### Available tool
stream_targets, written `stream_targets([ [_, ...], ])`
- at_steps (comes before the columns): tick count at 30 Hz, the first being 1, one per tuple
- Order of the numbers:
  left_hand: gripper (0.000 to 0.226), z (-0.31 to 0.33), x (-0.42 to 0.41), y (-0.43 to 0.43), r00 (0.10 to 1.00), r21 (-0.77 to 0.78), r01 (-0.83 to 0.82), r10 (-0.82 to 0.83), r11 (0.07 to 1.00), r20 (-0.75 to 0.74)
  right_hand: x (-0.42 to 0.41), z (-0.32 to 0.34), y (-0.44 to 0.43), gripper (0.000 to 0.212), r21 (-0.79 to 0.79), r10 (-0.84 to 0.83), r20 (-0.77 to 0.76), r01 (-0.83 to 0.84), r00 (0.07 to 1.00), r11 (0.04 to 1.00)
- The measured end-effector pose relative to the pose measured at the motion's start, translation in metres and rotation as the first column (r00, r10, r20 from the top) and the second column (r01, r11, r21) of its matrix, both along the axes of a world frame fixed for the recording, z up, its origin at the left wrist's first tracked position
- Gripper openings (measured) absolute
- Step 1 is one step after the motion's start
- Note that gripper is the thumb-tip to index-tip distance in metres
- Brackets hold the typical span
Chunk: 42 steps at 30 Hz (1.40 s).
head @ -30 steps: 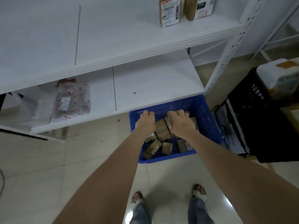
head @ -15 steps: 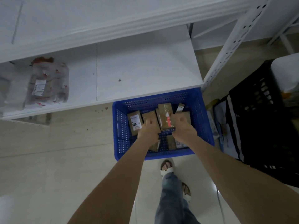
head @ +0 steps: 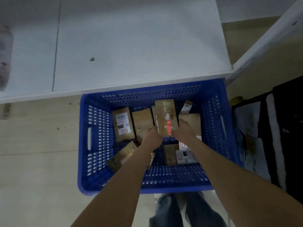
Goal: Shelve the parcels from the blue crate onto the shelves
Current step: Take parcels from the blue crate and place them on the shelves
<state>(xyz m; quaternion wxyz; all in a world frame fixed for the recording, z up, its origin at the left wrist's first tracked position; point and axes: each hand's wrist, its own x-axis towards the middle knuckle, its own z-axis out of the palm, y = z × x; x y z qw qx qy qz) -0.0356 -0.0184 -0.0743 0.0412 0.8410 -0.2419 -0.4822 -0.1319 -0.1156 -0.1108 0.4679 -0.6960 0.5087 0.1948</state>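
**Head view.** The blue crate (head: pixel 98 136) occupies the centre and lower centre of the frame. It sits on the floor (head: pixel 41 177), just in front of the white shelf (head: pixel 131 46) that fills the upper frame.

Several brown cardboard parcels (head: pixel 170 154) lie loose inside the crate, and a labelled parcel (head: pixel 123 124) leans at centre left. The red-marked parcel (head: pixel 164 115) stands on end at centre.

The left hand (head: pixel 151 138) and right hand (head: pixel 184 131) are close together, one at each lower side of this parcel. Their fingers curl onto its edges. The fingertips are hidden, so how far they wrap cannot be confirmed.

**Handling assessment.**
- The parcel is a small taped carton, probably light and stiff-walled.
- Taped faces may be slick, so grip the long cardboard edges rather than the tape.
- The contents are unknown, so avoid squeezing the broad faces.
- Lift vertically to clear the neighbouring parcels.
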Motion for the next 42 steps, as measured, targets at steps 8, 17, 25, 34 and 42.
stream_targets([
  [8, 0.052, -0.127, 0.009, -0.02, 0.892, -0.073, -0.434, 0.417, 0.898, -0.172, 0.012, -0.177, -0.023, 0.073, 0.054, -0.124, 0.052, 0.121, 0.991, 0.991],
  [17, 0.04, -0.135, 0.012, -0.004, 0.703, -0.012, -0.66, 0.612, 0.751, -0.363, 0.016, -0.124, -0.014, 0.069, 0.382, -0.391, -0.001, 0.361, 0.921, 0.85],
  [25, 0.053, -0.017, 0.023, 0.027, 0.586, -0.026, -0.779, 0.713, 0.627, -0.385, 0.023, -0.013, 0.013, 0.058, 0.48, -0.523, 0.031, 0.446, 0.852, 0.755],
  [34, 0.034, 0.161, 0.037, 0.048, 0.507, -0.101, -0.856, 0.786, 0.507, -0.354, 0.028, 0.164, 0.022, 0.046, 0.606, -0.557, 0.067, 0.41, 0.828, 0.682],
  [42, 0.066, 0.285, 0.05, 0.05, 0.436, -0.151, -0.899, 0.813, 0.411, -0.385, 0.029, 0.288, 0.024, 0.047, 0.649, -0.611, 0.168, 0.38, 0.774, 0.659],
])
